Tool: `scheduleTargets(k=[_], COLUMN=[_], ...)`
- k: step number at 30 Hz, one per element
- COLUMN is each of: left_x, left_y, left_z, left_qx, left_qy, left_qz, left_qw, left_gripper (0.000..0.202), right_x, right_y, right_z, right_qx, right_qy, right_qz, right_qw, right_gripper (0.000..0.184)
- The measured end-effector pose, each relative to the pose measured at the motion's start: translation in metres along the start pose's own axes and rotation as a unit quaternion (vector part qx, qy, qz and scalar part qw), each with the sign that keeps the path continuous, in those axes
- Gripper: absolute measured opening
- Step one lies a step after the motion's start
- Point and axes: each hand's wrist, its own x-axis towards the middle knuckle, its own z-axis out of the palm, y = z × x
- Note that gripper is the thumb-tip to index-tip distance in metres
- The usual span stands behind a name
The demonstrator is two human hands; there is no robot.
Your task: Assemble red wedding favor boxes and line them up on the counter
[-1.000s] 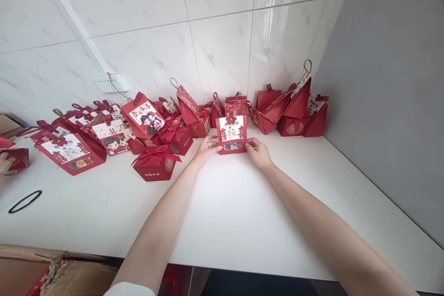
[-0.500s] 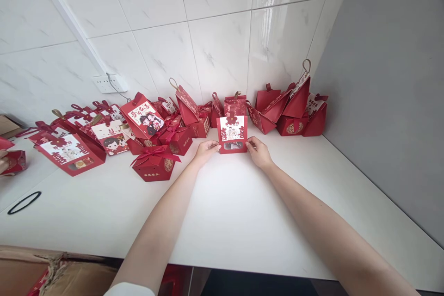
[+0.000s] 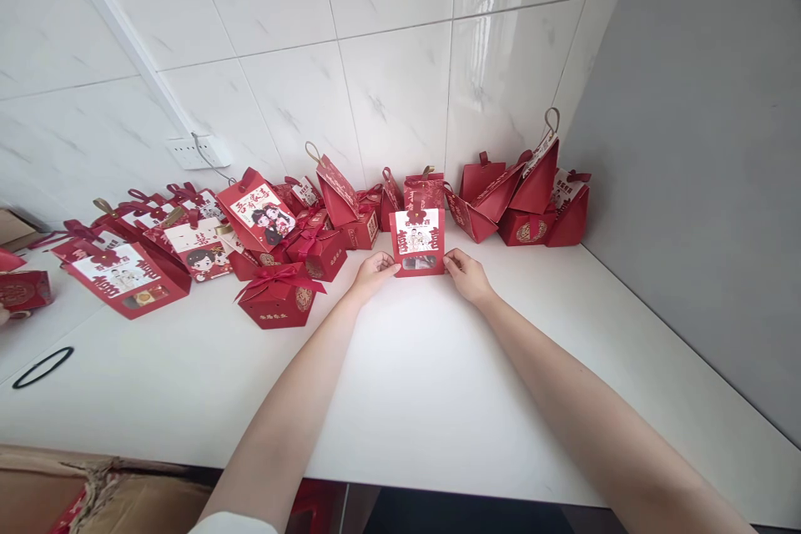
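Observation:
A red gift box [image 3: 419, 244] with a white printed panel and a small clear window stands upright on the white table [image 3: 406, 384]. My left hand [image 3: 374, 274] pinches its lower left edge. On the opposite side my right hand [image 3: 466, 274] grips the lower right edge between thumb and fingers. Directly behind it is another red box [image 3: 424, 188] with a gold ribbon loop. To the left of my left hand sits a red box with a bow [image 3: 279, 299].
Several red gift boxes lean together at the right [image 3: 531, 192], beside a grey partition [image 3: 688, 183]. More boxes crowd the left, including a windowed one [image 3: 128, 271]. A black ring [image 3: 43, 367] lies at the left. A torn cardboard box [image 3: 138, 501] is below the table edge.
The gift box between my hands has shifted very slightly left, with both hands still on it. At the far left, another person's hand has mostly left view and the red box there has moved slightly.

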Motion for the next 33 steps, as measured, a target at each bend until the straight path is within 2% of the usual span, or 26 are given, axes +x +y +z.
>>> scheduleTargets(k=[2, 6, 7, 9, 11, 12, 17, 21, 24, 26, 29, 33], left_x=[0.001, 0.003, 0.004, 0.005, 0.005, 0.005, 0.005, 0.003, -0.001, -0.004, -0.006, -0.004], left_y=[-0.001, -0.005, -0.005, -0.005, -0.004, -0.004, -0.005, -0.002, 0.003, 0.006, 0.009, 0.006], left_z=[0.0, -0.001, -0.001, -0.001, -0.001, -0.001, -0.002, -0.002, -0.001, 0.002, 0.005, 0.004], left_qx=[-0.003, -0.044, -0.059, -0.086, -0.1, -0.099, -0.096, -0.113, -0.089, -0.06, -0.036, -0.032], left_qy=[0.004, 0.047, 0.062, 0.077, 0.069, 0.058, 0.012, -0.012, -0.053, -0.082, -0.109, -0.082], left_qz=[-0.002, -0.015, -0.016, -0.02, -0.027, -0.029, -0.032, -0.035, 0.0, 0.016, 0.019, 0.02], left_qw=[1.0, 0.998, 0.996, 0.993, 0.992, 0.993, 0.995, 0.993, 0.995, 0.995, 0.993, 0.996], left_gripper=[0.031, 0.04, 0.044, 0.052, 0.06, 0.063, 0.073, 0.076, 0.065, 0.061, 0.062, 0.058], right_x=[-0.001, -0.001, 0.0, 0.001, 0.003, 0.003, 0.002, 0.003, 0.005, 0.006, 0.004, 0.001], right_y=[-0.003, -0.01, -0.011, -0.011, -0.009, -0.008, -0.005, -0.004, -0.001, -0.001, -0.004, -0.008], right_z=[0.0, -0.003, -0.005, -0.007, -0.01, -0.011, -0.015, -0.013, -0.008, -0.006, -0.007, -0.01], right_qx=[0.016, 0.177, 0.209, 0.238, 0.247, 0.249, 0.222, 0.219, 0.224, 0.214, 0.205, 0.243], right_qy=[0.004, -0.068, -0.062, 0.012, 0.092, 0.095, -0.062, -0.049, 0.003, 0.032, 0.003, -0.056], right_qz=[0.004, 0.059, 0.072, 0.088, 0.092, 0.094, 0.104, 0.103, 0.097, 0.086, 0.089, 0.101], right_qw=[1.0, 0.98, 0.973, 0.967, 0.96, 0.959, 0.967, 0.969, 0.97, 0.972, 0.975, 0.963], right_gripper=[0.029, 0.055, 0.06, 0.061, 0.058, 0.059, 0.072, 0.07, 0.055, 0.052, 0.063, 0.073])
